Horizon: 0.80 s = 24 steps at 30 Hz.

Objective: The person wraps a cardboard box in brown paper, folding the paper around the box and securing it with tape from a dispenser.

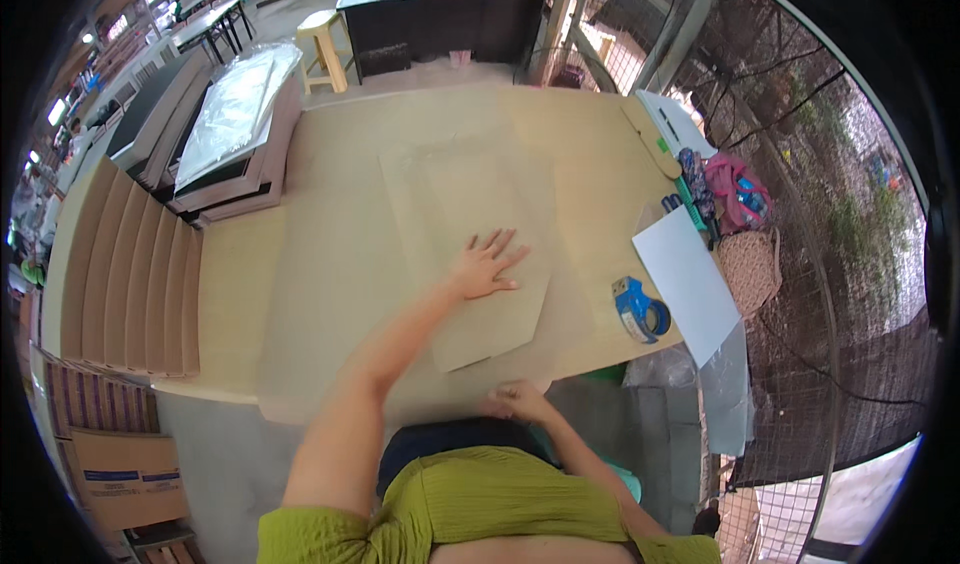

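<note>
A thin translucent sheet [330, 294] is spread over the wooden table and hangs past its near edge. Beneath or within it lies a flat tan panel [490, 329] with angled corners. My left hand [487, 267] presses flat on the panel area, fingers spread, holding nothing. At the sheet's near edge, close to my body, is my right hand [517, 401]. Its fingers are curled together and slightly blurred; what they pinch is too small to make out. Right of the panel, a blue tape dispenser [641, 311] rests on the table.
Tan folded panels [130, 274] stand in a row along the left edge. Behind them is a stack of boards [225, 129] topped with plastic wrap. A white sheet [688, 284], a pink bag [737, 192] and dark-handled tools line the right edge, beside a mesh wall.
</note>
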Available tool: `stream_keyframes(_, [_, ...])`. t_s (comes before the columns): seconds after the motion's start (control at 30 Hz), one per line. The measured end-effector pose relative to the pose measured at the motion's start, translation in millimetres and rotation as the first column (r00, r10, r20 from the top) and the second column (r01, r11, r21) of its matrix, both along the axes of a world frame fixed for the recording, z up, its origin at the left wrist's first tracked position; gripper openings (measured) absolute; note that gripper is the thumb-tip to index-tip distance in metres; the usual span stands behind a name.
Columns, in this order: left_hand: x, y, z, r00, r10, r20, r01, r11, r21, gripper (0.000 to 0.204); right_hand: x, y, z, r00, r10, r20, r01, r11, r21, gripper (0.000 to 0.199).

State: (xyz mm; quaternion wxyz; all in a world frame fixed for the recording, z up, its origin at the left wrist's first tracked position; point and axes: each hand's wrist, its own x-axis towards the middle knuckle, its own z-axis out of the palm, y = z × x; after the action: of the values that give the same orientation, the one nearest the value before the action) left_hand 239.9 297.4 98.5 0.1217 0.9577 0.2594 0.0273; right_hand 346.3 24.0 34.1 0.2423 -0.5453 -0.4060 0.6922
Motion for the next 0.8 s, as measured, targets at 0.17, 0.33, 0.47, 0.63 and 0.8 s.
stream_keyframes(0.17, [-102, -18, 28, 0.944, -0.207, -0.256, 0.211, 0.978, -0.012, 0.126, -46, 27, 21, 0.943, -0.318, -0.098, 0.328, 0.939, 0.101, 0.035])
stream_keyframes(0.33, [-127, -18, 34, 0.928, -0.312, -0.204, 0.317, 0.948, -0.006, 0.130, -108, 49, -6, 0.831, -0.555, 0.041, 0.553, 0.832, 0.053, 0.022])
stream_keyframes(0.47, [-131, -22, 5, 0.966, -0.251, 0.056, 0.248, 0.967, 0.057, 0.108, -66, 83, -13, 0.564, -0.752, 0.342, 0.441, 0.624, 0.645, 0.027])
stream_keyframes(0.63, [-126, -24, -8, 0.977, -0.189, 0.103, 0.183, 0.981, 0.068, 0.087, -59, 96, -10, 0.516, -0.843, 0.155, 0.542, 0.461, 0.702, 0.035])
stream_keyframes(0.8, [-127, -22, -22, 0.967, -0.127, 0.223, 0.107, 0.989, 0.098, 0.086, -92, 98, -17, 0.315, -0.729, 0.607, 0.456, 0.677, 0.577, 0.053])
